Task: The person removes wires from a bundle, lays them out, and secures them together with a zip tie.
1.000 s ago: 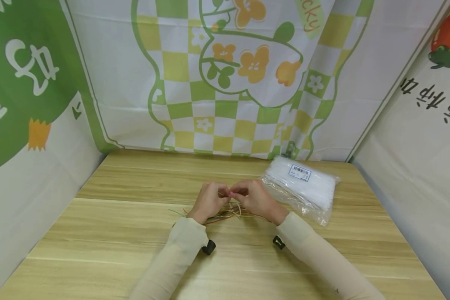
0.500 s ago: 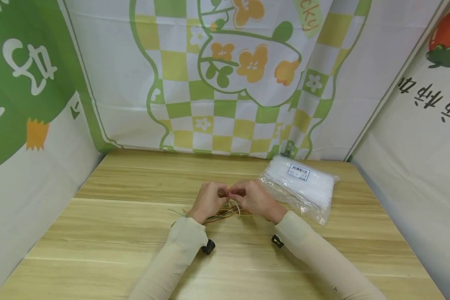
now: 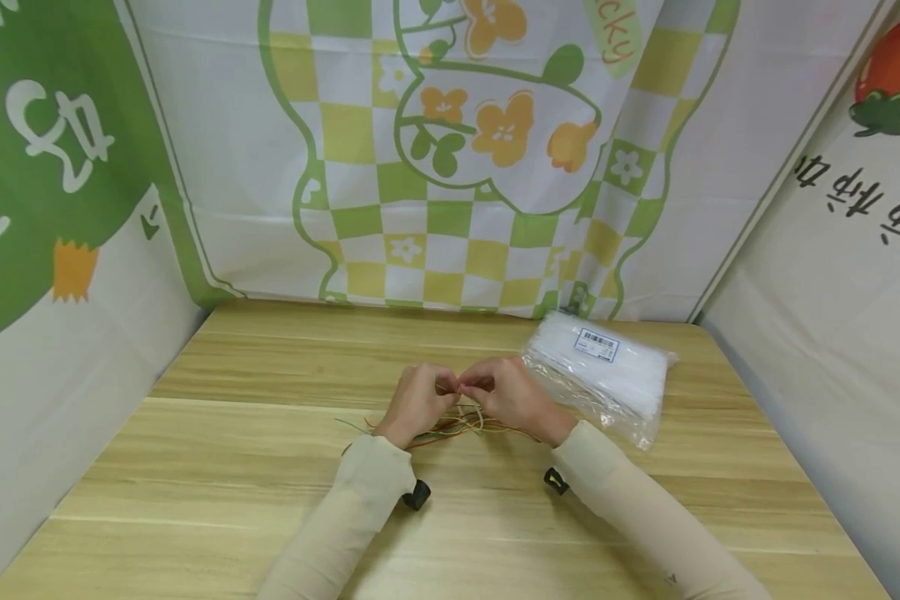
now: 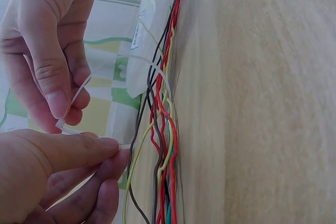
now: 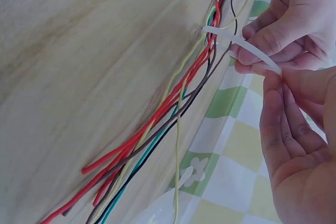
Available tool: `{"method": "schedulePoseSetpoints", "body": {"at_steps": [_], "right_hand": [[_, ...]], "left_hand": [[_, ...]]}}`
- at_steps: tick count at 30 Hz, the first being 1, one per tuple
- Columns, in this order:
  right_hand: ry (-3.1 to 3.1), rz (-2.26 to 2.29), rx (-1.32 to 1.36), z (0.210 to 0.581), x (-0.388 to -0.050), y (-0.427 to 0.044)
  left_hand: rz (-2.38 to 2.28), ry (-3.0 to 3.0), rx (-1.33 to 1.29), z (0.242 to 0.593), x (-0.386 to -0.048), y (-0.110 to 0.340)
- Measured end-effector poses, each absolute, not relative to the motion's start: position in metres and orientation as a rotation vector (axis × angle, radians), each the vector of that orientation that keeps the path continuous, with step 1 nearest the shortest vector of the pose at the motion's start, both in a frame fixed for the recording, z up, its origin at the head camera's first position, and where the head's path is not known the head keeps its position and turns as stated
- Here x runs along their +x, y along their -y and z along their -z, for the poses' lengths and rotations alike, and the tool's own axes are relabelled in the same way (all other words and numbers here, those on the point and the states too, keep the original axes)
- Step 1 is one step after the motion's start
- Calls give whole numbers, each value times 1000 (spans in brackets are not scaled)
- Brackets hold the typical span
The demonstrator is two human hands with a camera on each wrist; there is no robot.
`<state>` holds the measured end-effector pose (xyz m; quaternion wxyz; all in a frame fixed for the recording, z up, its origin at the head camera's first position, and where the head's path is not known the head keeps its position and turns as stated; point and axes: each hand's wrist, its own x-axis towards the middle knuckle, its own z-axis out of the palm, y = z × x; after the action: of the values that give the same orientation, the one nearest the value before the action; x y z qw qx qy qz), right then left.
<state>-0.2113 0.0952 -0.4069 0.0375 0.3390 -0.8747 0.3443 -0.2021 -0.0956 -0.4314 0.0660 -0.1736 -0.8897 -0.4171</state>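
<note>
A white cable tie point(image 4: 142, 58) loops around a bundle of thin wires point(image 5: 168, 106) in red, yellow, green, black and brown. The bundle lies on the table below both hands. My left hand point(image 3: 416, 404) pinches one end portion of the tie between thumb and fingers. Close against it, my right hand point(image 3: 513, 396) pinches the other part; in the left wrist view the tie's small head shows at the right fingertips. The loop stands loose, with a wide gap above the wires. Whether the tail runs through the head is hidden by the fingers.
A clear plastic bag of white cable ties point(image 3: 596, 367), with a barcode label, lies at the back right of the wooden table point(image 3: 217, 475). Printed cloth walls point(image 3: 450, 208) stand along the back and both sides.
Both hands stay at nearly the same spot, fingertips together over the wires. Only slight finger and head-camera shifts show.
</note>
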Motion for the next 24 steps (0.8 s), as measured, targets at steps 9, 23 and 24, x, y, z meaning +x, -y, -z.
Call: {"method": "schedulePoseSetpoints", "body": {"at_steps": [9, 23, 24], "right_hand": [[2678, -989, 1042, 409, -211, -94], [2665, -906, 1070, 410, -211, -93], [2653, -902, 1082, 410, -211, -93]], "left_hand": [[1215, 2694, -521, 432, -201, 95], [1218, 2688, -514, 433, -203, 95], [1219, 2689, -514, 433, -202, 95]]}}
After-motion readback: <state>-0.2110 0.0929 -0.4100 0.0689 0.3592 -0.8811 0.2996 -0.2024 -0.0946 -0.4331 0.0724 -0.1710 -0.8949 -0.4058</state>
